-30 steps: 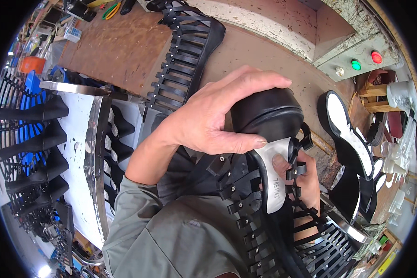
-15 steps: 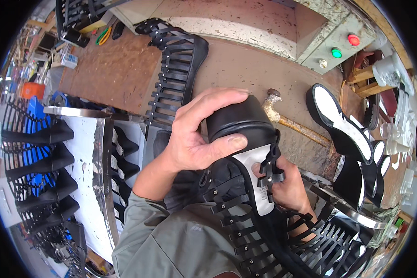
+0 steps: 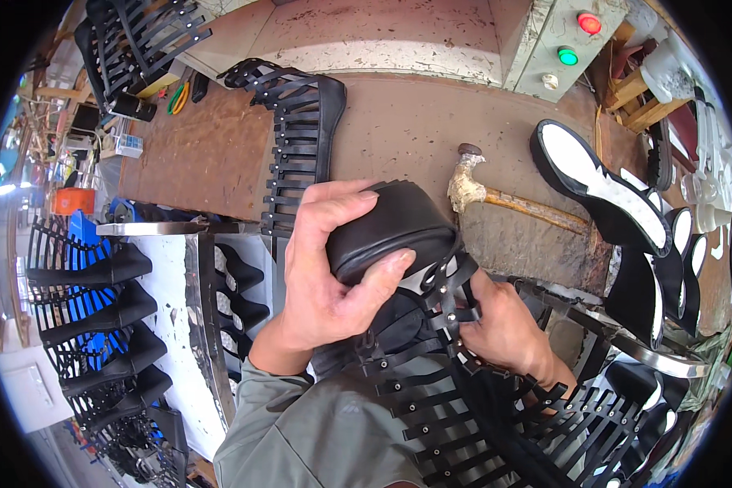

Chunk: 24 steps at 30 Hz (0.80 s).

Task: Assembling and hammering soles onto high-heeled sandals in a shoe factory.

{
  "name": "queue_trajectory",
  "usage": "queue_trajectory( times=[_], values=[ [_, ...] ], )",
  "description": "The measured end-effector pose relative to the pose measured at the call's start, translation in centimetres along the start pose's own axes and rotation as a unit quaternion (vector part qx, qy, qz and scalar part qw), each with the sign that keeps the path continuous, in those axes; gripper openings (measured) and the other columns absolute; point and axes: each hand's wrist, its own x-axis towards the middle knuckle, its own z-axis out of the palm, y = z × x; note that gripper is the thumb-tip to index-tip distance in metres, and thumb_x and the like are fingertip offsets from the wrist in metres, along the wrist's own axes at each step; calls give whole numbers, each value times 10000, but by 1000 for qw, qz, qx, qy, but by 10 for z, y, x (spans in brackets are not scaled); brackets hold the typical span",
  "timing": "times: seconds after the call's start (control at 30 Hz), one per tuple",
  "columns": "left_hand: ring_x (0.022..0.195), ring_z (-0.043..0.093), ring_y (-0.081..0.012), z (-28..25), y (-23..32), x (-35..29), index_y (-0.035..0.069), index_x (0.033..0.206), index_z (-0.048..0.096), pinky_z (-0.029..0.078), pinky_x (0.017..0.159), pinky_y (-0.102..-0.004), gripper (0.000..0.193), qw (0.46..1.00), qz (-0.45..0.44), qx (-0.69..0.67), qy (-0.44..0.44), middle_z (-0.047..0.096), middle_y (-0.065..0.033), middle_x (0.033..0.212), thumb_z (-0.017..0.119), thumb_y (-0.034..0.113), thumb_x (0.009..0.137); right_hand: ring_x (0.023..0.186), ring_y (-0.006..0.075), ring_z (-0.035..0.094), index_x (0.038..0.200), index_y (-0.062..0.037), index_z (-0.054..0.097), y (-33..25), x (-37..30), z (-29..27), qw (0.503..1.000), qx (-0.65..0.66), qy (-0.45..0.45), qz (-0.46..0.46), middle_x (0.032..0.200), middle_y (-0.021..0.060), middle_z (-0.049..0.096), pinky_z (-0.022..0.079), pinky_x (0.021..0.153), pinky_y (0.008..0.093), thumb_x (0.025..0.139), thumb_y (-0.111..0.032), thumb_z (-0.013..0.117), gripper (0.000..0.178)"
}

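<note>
A tall black strappy sandal boot (image 3: 431, 407) with studded straps is held in front of my body, its straps draping over my lap. My left hand (image 3: 325, 268) is closed around the boot's thick, smooth black end (image 3: 394, 228), thumb on the near side and fingers over the far side. At the strapped part just right of it, my right hand (image 3: 508, 325) is closed on the boot's straps, its fingers partly hidden behind them. Only a sliver of the pale insole shows between the thick end and the straps.
A hammer (image 3: 537, 211) with a wooden handle lies on the brown bench (image 3: 398, 122). Another strappy boot (image 3: 305, 138) lies beyond my left hand. White-topped black soles (image 3: 602, 187) are stacked at right. Several black boots (image 3: 98, 317) hang on a rack at left.
The boot has turned in my hands, so the pale insole that showed widely is now mostly covered by straps. Its thick end has shifted left and slightly lower.
</note>
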Motion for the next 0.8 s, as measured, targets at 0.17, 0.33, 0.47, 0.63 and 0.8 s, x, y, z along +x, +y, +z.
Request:
queue_trajectory(
  times=[0.17, 0.33, 0.47, 0.63, 0.8],
  values=[
    [937, 611, -307, 8, 3, -4, -7, 1047, 496, 512, 777, -367, 433, 998, -7, 54, 43, 581, -263, 1059, 775, 71, 725, 856, 436, 626, 1021, 95, 505, -10, -1, -6, 998, -55, -3, -6, 864, 256, 654, 522, 757, 433, 715, -16, 626, 348],
    [923, 628, -298, -13, 0, 16, -16, 1094, 575, 502, 800, -358, 448, 992, -18, -19, -121, 603, -211, 1089, 769, 181, 741, 851, 344, 684, 1119, 29, 542, 0, -2, -5, 997, 78, 11, -3, 891, 199, 682, 526, 773, 359, 716, 18, 620, 411],
    [893, 633, -314, -10, -2, 14, -40, 1046, 612, 495, 784, -337, 321, 996, 51, 50, -45, 626, -198, 1002, 675, 163, 806, 888, 166, 645, 1165, -24, 578, 29, -5, 7, 955, 297, -10, -8, 977, 62, 672, 499, 783, 270, 797, 14, 620, 372],
    [903, 629, -236, -8, 3, -4, -52, 1052, 606, 465, 815, -297, 252, 991, -51, 112, 44, 647, -192, 976, 562, 135, 889, 958, 199, 608, 1245, -63, 546, 105, -12, 19, 728, 684, 36, 16, 1070, 57, 632, 471, 867, 297, 838, -205, 620, 437],
    [884, 637, -375, -6, 26, -50, -10, 1174, 532, 508, 760, -390, 422, 961, -90, 204, 162, 617, -220, 1008, 659, 250, 865, 1208, 263, 510, 1311, -106, 505, 105, -44, 44, 589, 733, 306, -152, 1305, 95, 541, 396, 1042, 376, 835, -390, 601, 563]
  ],
)
